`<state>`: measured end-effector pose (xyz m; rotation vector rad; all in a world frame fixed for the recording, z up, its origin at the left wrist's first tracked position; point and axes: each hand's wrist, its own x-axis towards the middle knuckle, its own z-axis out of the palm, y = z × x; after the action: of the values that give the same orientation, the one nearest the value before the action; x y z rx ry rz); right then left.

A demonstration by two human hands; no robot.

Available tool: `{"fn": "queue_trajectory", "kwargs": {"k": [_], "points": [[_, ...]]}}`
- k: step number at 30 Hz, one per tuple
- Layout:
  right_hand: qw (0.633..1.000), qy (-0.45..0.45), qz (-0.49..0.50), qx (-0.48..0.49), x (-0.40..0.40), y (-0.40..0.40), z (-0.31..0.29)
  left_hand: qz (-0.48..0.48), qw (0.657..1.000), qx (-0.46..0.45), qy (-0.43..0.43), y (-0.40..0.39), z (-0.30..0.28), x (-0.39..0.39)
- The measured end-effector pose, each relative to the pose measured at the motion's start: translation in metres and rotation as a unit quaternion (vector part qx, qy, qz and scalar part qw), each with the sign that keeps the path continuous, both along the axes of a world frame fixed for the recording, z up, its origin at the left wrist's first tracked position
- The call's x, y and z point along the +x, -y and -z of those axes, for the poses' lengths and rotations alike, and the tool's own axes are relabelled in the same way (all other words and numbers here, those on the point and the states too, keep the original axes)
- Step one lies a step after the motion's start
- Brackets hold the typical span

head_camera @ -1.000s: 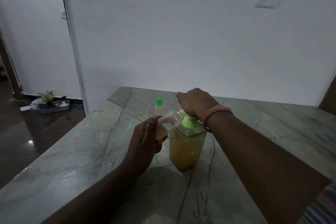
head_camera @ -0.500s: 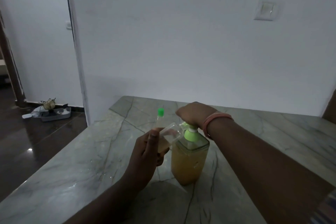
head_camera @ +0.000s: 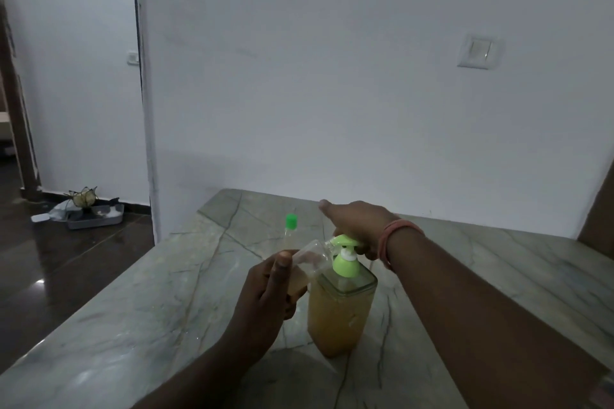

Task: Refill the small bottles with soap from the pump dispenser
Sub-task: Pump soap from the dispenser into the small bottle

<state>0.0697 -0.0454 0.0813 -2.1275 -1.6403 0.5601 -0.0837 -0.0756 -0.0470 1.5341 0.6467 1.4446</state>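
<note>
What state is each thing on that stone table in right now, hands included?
Pump dispenser: upright, mostly full of amber soap.
Pump head: raised, under the right hand.
Right hand: fingers straight, resting on the pump head.
Small clear bottle: uncapped, tilted, mouth at the nozzle, part filled.
Left hand: grips the small clear bottle.
Green-capped bottle: upright, capped.

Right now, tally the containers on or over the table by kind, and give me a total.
Pump dispenser, green pump, amber soap inside: 1
Small clear bottle, uncapped, held in the left hand at the spout: 1
Small bottle with green cap, standing behind: 1
Total: 3
</note>
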Motion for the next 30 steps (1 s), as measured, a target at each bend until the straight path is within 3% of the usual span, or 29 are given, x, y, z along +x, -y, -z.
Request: {"fn": "queue_trajectory", "kwargs": {"k": [9, 17, 22, 30], "points": [[0.991, 0.005, 0.116, 0.065, -0.003, -0.030, 0.021, 0.012, 1.000, 0.006, 0.007, -0.006, 0.007, 0.000], [0.992, 0.050, 0.080, 0.077, -0.008, -0.020, 0.017, 0.002, 1.000, -0.003, 0.005, -0.003, 0.005, -0.001], [0.991, 0.003, 0.107, 0.081, -0.005, -0.026, 0.023, -0.013, 1.000, -0.003, -0.010, -0.006, 0.006, 0.000], [0.991, 0.014, 0.094, 0.090, -0.006, -0.025, 0.021, -0.008, 1.000, 0.001, -0.008, -0.006, 0.006, -0.001]]}}
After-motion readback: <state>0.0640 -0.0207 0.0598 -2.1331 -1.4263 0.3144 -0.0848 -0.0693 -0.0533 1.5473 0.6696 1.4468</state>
